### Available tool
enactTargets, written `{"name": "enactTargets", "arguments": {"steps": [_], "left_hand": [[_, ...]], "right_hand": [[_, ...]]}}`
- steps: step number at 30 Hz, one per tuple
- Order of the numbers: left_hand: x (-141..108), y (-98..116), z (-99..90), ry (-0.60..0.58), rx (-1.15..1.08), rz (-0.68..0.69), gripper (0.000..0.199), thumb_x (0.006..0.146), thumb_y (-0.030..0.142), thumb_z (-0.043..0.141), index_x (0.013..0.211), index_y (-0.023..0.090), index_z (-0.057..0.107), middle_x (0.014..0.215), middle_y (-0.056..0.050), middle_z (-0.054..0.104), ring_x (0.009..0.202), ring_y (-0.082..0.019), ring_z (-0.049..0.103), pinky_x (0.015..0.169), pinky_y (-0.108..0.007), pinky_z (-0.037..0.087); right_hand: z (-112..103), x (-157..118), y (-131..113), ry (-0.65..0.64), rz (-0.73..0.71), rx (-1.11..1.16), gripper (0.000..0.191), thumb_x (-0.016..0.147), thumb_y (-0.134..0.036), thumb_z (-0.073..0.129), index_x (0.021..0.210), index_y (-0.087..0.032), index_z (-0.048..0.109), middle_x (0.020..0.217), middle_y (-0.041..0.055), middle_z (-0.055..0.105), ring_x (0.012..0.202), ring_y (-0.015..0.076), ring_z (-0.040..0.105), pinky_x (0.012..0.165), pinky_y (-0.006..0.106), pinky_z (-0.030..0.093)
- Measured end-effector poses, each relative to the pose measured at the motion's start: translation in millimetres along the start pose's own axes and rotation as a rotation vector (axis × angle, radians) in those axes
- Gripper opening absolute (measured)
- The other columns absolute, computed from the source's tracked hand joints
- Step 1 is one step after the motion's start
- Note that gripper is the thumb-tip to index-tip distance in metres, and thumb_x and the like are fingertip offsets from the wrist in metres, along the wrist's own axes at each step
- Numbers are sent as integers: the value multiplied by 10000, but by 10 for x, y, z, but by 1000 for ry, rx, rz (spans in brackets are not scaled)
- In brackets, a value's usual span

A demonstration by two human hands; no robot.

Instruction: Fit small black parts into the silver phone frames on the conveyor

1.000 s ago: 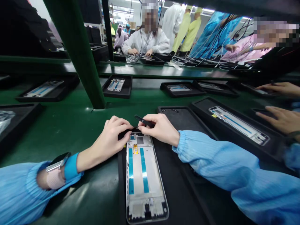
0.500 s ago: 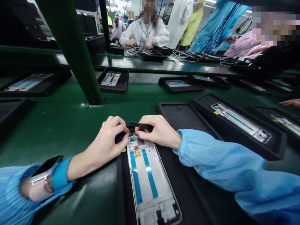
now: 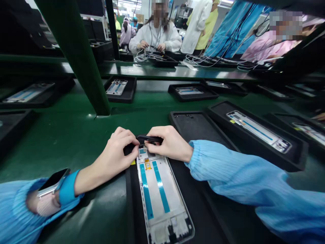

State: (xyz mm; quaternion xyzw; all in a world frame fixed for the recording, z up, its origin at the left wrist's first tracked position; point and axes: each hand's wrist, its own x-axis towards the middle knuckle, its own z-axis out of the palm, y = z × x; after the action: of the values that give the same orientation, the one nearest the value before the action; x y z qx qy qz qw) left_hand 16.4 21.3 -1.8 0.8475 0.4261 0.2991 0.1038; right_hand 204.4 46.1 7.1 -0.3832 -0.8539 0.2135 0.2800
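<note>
A bare metal phone frame (image 3: 155, 193) is lying inner side up over a black tray (image 3: 198, 210), two blue strips (image 3: 161, 186) running along it and an orange flex cable (image 3: 147, 165) sitting near its far end. The left hand (image 3: 120, 147) is bending in at the frame's far left corner, thumb and fingertips coming nearly together; whether they are pinching a part or only steadying the edge, I cannot tell. The right hand (image 3: 167, 140) is closing its fingers around a slim black tool (image 3: 149, 138), which is lying crosswise over the frame's far end, its working tip hidden. Right of the frame, a second tray (image 3: 198, 127) is holding small dark parts (image 3: 188, 116). Because both hands are crowding that one end, a slipping tip could be scratching the metal or snagging the flex cable. Uneven pressure from the left fingertips could be twisting the frame, as no hand is bracing its near end. Any tiny piece between the fingers could be dropping out of sight against the black tray beneath the frame.
</note>
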Motion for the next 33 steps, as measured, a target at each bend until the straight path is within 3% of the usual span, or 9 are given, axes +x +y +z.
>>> {"name": "enactTargets", "arguments": {"steps": [11,16,24,29,33], "left_hand": [[7,8,-25,-38,-10,-11,122,776,171,515,789,157,636,771,-41,628,803,-198,480,677,-340,428],[-4,19,-45,-41,-2,59,136,770,142,532,829,165,652,800,-40,644,812,-198,499,688,-350,408],[28,25,-53,-64,95,198,129,769,127,500,785,150,625,778,-38,635,801,-190,502,644,-323,348],[54,32,-65,-101,139,221,144,778,119,477,778,147,619,769,-39,619,799,-193,498,648,-335,336],[97,63,-94,-199,228,294,170,777,101,455,754,132,621,777,-62,599,795,-212,492,658,-360,366]], "right_hand": [[6,-12,-14,-53,-73,-68,74,675,-117,601,741,-128,633,715,7,597,635,102,502,569,206,339],[-13,8,-21,-89,-147,-66,59,666,-82,624,714,-116,618,699,4,585,615,89,490,575,203,350],[-92,89,-1,-145,108,155,97,666,-63,585,677,-117,665,661,-5,613,584,74,509,551,191,360],[-88,117,-6,-182,176,162,97,651,-103,567,673,-120,659,623,-4,604,580,86,514,521,195,353],[-104,140,-27,-208,214,172,83,628,-118,561,641,-127,642,584,-15,593,553,87,513,496,190,345]]}}
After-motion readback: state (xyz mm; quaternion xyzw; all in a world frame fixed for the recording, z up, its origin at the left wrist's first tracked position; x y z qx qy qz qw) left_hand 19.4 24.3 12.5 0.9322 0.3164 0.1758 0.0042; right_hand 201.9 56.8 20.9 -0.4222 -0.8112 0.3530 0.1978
